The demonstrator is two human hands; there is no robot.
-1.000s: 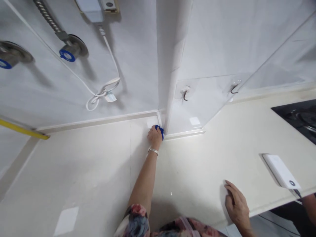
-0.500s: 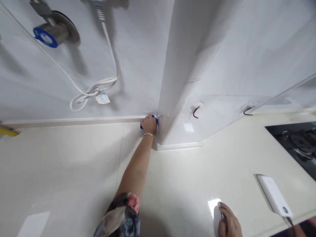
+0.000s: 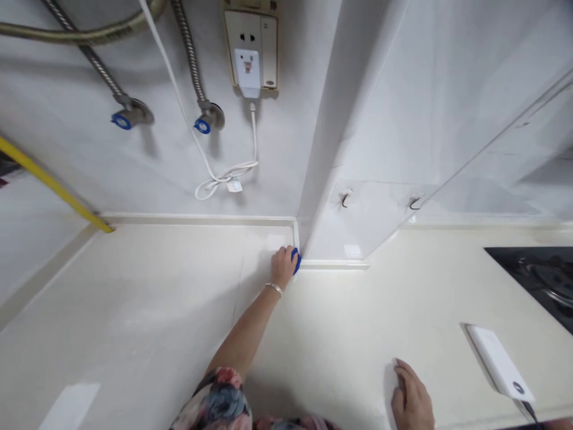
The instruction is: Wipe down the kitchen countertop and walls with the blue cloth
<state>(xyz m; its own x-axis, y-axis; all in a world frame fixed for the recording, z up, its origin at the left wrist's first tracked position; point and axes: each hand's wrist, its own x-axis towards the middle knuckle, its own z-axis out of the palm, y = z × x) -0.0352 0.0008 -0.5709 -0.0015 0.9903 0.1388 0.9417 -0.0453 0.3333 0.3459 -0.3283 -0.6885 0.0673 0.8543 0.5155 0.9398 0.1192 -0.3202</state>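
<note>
The hands are well apart: the left hand [image 3: 283,267] clamps a blue cloth [image 3: 296,261] into the corner where the bench [image 3: 179,310] meets a tiled pillar [image 3: 340,119]; the open right hand [image 3: 409,400] rests on the bench near a white power bank [image 3: 499,364].

- Left hand [image 3: 283,267]: reaching forward across the cream counter [image 3: 156,286], wearing a metal bracelet [image 3: 274,289] at the wrist, with the fingers closing around the cloth.
- Blue cloth [image 3: 296,261]: bunched in the left hand, mostly hidden by it, with only a small blue edge showing on the side toward the pillar; pressing into the corner where the white wall trim [image 3: 295,236] meets the pillar [image 3: 322,149].
- Right hand [image 3: 410,399]: lying on the counter near the image's lower edge, fingers together and pointing forward, holding nothing.
- Power bank [image 3: 499,363]: lying flat on the counter just beside the right hand, white, with a dark cable leaving its near end.
</note>
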